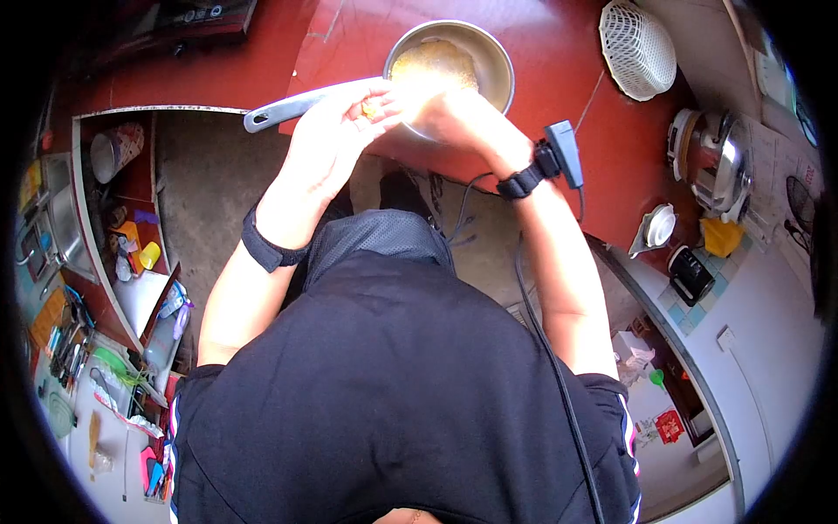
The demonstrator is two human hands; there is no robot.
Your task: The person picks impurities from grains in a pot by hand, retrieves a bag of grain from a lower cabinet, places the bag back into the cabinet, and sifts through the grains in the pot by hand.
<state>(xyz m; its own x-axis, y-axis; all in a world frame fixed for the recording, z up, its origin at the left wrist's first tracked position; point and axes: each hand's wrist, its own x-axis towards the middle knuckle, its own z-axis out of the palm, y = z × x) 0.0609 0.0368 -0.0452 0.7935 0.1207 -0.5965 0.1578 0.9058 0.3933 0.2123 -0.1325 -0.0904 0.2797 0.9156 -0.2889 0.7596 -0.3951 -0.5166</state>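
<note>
A metal saucepan (497,63) stands on the red surface, its grey handle (281,112) pointing left. Inside lies a yellowish, grainy-looking mass (436,59), partly washed out by glare. My left hand (342,122) is beside the pan's near left rim, palm turned up. Its fingers curl around a small yellow-orange piece (369,111). Over the near rim, my right hand (456,118) reaches left toward the left hand. Bright light washes out its fingers, so whether they hold anything is hidden.
A white plastic basket (639,51) sits at the right of the red countertop (559,74). Farther right are a glass-and-metal appliance (720,162), a white dish (659,225) and a black mug-like container (690,274). A black cable (559,384) runs along my right arm.
</note>
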